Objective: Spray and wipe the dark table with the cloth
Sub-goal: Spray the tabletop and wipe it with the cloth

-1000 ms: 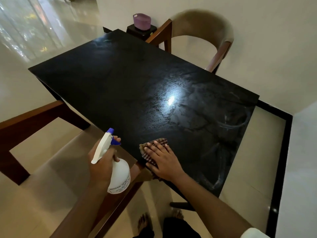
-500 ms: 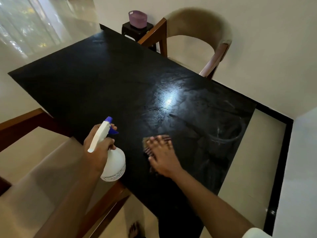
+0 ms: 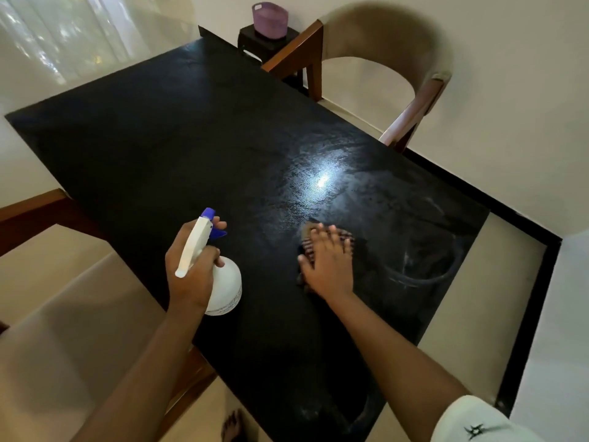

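Observation:
The dark table [image 3: 197,148] fills the middle of the view, with wet smears and a bright glare on its right half. My right hand [image 3: 330,266] lies flat with straight fingers on a checked cloth [image 3: 310,232], pressing it to the tabletop; only the cloth's far edge shows past my fingers. My left hand [image 3: 188,275] grips the neck of a white spray bottle [image 3: 224,288] with a blue nozzle, held just above the table's near left edge, nozzle pointing over the table.
A beige chair with wooden arms [image 3: 411,74] stands at the table's far right side. A purple basket [image 3: 270,15] sits on a small dark stand beyond the table. A wooden chair frame [image 3: 35,208] is at the left. My bare foot [image 3: 232,425] is on the floor below.
My right hand has slid the cloth forward, away from the near edge toward the table's middle. The left hand with the bottle has moved forward over the table edge.

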`<state>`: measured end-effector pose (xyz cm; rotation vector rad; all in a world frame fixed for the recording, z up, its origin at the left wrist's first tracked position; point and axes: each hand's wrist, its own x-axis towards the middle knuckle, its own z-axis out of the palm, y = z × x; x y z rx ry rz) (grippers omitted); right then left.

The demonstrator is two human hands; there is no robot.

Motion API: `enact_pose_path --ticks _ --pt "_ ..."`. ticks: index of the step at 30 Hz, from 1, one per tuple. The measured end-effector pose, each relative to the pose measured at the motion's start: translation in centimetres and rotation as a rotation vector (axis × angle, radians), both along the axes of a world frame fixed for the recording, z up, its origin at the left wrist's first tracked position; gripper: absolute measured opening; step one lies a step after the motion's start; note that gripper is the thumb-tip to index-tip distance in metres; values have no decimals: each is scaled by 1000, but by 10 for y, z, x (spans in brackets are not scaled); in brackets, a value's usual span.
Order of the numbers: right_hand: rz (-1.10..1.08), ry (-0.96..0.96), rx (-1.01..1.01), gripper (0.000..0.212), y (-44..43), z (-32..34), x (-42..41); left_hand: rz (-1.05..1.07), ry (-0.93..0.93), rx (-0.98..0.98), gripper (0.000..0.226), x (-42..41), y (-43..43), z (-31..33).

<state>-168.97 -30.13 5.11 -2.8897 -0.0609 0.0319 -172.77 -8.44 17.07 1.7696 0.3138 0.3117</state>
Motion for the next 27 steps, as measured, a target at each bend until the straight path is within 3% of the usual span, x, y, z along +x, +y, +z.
enact_pose_path --ticks 3,5,7,10,16,18,23,25,27 --pt "403 -16 24 68 31 -7 -17 -43 -52 22 55 3 -2 -6" --pt "547 -25 -5 66 30 -8 -17 -59 -90 44 60 4 -2 -11" --pt "510 -48 -10 67 15 -8 -3 -78 -148 59 52 5 1 -19" --pt "213 -37 -3 72 -20 -4 31 -77 -183 44 36 7 4 -30" --pt "-134 41 -57 69 -51 2 59 -62 -212 20 34 7 1 -31" --pt "-66 31 -43 71 -31 1 46 -51 -222 25 35 7 0 -31" --pt "532 34 -41 67 -7 -3 1 -56 -235 51 60 11 -9 -24" --pt "537 -13 -58 66 -24 -3 9 -49 -224 62 56 13 -10 -27" --pt "345 -40 -44 68 -51 -3 31 -48 -217 62 46 15 -10 -32"
